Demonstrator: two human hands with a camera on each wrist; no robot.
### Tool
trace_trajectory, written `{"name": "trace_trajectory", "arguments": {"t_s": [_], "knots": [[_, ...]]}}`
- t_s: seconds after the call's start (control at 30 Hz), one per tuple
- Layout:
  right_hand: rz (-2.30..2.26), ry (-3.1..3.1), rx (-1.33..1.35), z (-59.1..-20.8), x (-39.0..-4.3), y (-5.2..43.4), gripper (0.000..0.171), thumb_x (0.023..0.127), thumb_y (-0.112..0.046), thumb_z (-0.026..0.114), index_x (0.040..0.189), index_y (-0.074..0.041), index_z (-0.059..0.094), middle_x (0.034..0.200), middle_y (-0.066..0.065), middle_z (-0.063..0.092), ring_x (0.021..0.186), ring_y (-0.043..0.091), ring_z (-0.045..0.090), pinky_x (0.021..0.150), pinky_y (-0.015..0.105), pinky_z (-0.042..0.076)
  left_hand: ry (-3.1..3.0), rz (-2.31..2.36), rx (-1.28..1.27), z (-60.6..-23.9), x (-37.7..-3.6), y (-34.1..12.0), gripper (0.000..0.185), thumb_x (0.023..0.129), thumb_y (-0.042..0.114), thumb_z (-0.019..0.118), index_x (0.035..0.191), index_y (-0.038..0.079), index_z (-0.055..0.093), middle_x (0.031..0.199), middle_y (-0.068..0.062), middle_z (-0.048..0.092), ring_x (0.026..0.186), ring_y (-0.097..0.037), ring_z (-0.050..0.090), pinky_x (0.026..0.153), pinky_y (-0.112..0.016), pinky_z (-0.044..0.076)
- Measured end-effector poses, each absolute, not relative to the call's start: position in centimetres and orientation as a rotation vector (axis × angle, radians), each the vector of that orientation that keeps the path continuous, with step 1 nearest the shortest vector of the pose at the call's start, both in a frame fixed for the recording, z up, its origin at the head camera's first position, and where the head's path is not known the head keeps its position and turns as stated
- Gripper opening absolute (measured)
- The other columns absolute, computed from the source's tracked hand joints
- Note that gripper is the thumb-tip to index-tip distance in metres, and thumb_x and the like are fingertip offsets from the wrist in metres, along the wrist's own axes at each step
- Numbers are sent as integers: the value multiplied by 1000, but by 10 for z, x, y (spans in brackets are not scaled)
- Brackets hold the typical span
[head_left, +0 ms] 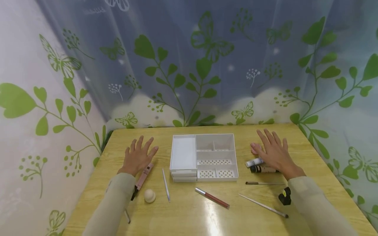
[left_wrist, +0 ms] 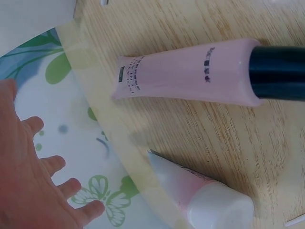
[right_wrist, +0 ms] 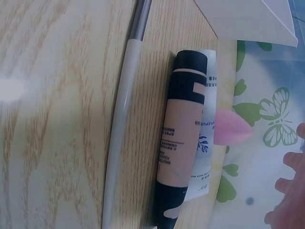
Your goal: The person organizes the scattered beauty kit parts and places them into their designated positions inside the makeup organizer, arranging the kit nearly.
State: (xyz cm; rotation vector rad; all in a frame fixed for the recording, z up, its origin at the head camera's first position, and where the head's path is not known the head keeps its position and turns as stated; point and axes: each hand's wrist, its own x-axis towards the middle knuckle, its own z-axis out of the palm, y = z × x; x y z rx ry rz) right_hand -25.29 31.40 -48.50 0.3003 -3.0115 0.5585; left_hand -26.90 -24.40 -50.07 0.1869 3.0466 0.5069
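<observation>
My left hand, fingers spread, is above the table's left side, next to a pink squeeze tube with a black cap. In the left wrist view, a pink-and-white tube with a white cap lies beside that pink tube. The right hand is likewise spread and holds nothing. Under and beside it lie a beige-and-black cosmetic tube, a white tube and a pink makeup sponge. Between the hands stands a white organizer with perforated compartments, plus a lidded section with drawers on its left.
Nearer me lie a lip gloss, a white pencil-like stick, a round beige sponge and a thin brush. A dark-tipped brush and a small black item lie by the right sleeve. Patterned curtains surround the table.
</observation>
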Motion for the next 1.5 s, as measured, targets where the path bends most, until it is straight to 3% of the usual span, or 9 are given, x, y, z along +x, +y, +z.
{"name": "trace_trajectory", "arguments": {"t_s": [0.37, 0.73, 1.0, 1.23, 1.5], "knots": [[586, -2983, 328, -481, -257, 304, 85, 112, -63, 43, 176, -12, 20, 180, 28, 15, 163, 59, 12, 124, 86, 3, 3061, 590, 224, -485, -253, -240, 72, 116, 61, 32, 174, 20, 29, 180, -27, 14, 162, -60, 16, 123, -85, 22], [687, -2912, 407, -475, -256, 290, 81, 113, -57, 48, 174, -10, 24, 178, 29, 21, 162, 60, 16, 127, 83, 7, 3063, 609, 247, -475, -246, -245, 69, 117, 57, 32, 175, 18, 28, 180, -27, 15, 161, -60, 19, 118, -86, 28], [796, -2883, 455, -474, -255, 276, 80, 114, -53, 49, 175, -11, 22, 180, 27, 18, 165, 56, 11, 131, 76, 12, 3031, 638, 212, -472, -244, -264, 73, 116, 62, 30, 176, 21, 24, 179, -28, 15, 160, -60, 19, 117, -87, 28], [856, -2870, 480, -478, -257, 263, 78, 114, -52, 49, 177, -16, 18, 181, 24, 15, 166, 54, 11, 126, 83, 18, 3018, 649, 191, -469, -244, -284, 70, 118, 50, 41, 175, 13, 24, 174, -36, 23, 155, -66, 23, 113, -86, 34], [961, -2898, 504, -487, -260, 248, 80, 114, -53, 50, 178, -22, 13, 184, 17, 7, 168, 49, 9, 125, 83, 19, 2975, 644, 170, -481, -246, -308, 69, 117, 35, 50, 174, 5, 23, 168, -39, 31, 152, -65, 30, 119, -81, 33]]}}
